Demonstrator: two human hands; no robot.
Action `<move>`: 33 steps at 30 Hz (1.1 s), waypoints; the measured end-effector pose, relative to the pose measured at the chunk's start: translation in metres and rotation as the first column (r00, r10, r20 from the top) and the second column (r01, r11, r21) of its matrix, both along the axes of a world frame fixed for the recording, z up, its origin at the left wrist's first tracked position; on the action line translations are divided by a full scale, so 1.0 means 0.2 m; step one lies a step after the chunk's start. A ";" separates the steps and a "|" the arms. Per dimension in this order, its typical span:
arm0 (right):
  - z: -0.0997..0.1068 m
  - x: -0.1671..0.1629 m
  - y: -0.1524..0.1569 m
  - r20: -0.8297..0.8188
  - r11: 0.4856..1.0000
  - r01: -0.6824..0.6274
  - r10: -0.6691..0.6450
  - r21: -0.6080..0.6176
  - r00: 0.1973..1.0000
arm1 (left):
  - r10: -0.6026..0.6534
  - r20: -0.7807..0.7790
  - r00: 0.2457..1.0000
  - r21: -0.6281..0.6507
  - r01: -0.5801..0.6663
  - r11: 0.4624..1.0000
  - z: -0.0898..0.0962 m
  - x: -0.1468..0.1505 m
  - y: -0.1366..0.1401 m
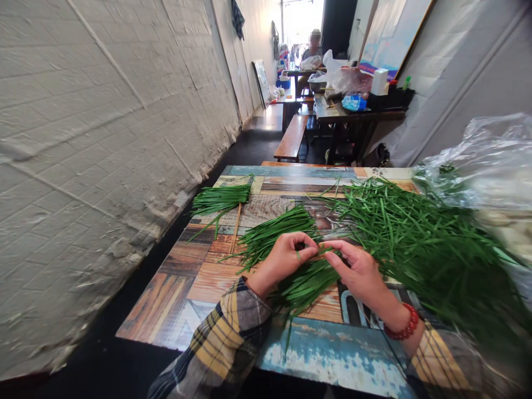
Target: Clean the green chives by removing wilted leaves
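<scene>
My left hand is closed, thumb and forefinger pinched over the stem ends of some green chives. Opposite it, my right hand pinches at the same spot, with a bit of green between thumb and forefinger. The fingertips nearly meet, and they partly hide what is held. Just beyond my left hand lies a flat row of chives. Farther left, another row of chives sits on thin wooden skewers. A large loose heap of chives spreads beside my right hand.
The wood-patterned table runs close to a rough white brick wall on the left. A clear plastic bag stands at the right. Beyond are a wooden bench, a cluttered second table and a seated person.
</scene>
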State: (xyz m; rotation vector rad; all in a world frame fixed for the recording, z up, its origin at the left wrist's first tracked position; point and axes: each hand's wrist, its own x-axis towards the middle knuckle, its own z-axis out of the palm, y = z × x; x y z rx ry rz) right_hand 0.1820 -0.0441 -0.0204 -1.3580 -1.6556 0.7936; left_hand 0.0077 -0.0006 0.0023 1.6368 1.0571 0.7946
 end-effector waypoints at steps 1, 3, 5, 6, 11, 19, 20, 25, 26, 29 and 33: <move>0.00 0.00 0.00 -0.003 1.000 0.004 -0.004 -0.006 1.000 | 0.015 0.025 1.000 -0.021 -0.014 1.000 0.00 0.00 0.00; 0.00 0.00 0.00 0.001 1.000 0.013 -0.013 -0.012 1.000 | 0.051 0.074 0.996 -0.063 -0.046 0.997 0.00 -0.01 0.01; 0.00 0.00 -0.01 0.007 1.000 0.012 -0.012 -0.013 1.000 | 0.082 0.104 0.991 -0.086 -0.074 0.994 0.00 -0.01 0.01; 0.00 0.00 -0.01 0.009 1.000 0.010 -0.010 -0.011 1.000 | 0.092 0.109 0.990 -0.090 -0.082 0.993 0.00 -0.01 0.01; 0.01 -0.01 -0.01 0.021 1.000 -0.004 0.003 0.030 1.000 | 0.093 0.109 0.990 -0.085 -0.084 0.993 0.01 0.00 0.00; 0.00 -0.01 -0.01 0.018 1.000 -0.021 0.021 -0.003 1.000 | 0.048 0.088 0.995 -0.056 -0.043 0.997 0.02 0.01 -0.01; 0.00 0.00 -0.01 0.019 1.000 -0.023 0.023 -0.006 1.000 | 0.041 0.081 0.996 -0.056 -0.037 0.998 0.02 0.01 -0.01; -0.01 0.00 0.00 -0.004 1.000 -0.010 0.010 -0.006 1.000 | 0.000 -0.057 0.998 0.108 0.007 0.994 0.00 -0.02 0.01; -0.01 0.01 0.00 -0.011 1.000 -0.004 0.004 -0.003 1.000 | -0.029 -0.084 0.996 0.146 0.041 0.988 0.01 -0.03 0.01; -0.01 0.01 -0.01 0.000 1.000 0.008 -0.008 0.012 1.000 | -0.037 -0.088 0.995 0.177 0.052 0.983 0.02 -0.06 0.03; -0.01 0.01 -0.01 0.046 0.999 -0.002 0.001 0.034 0.999 | 0.239 -0.016 0.971 0.177 -0.232 0.956 0.00 -0.09 0.08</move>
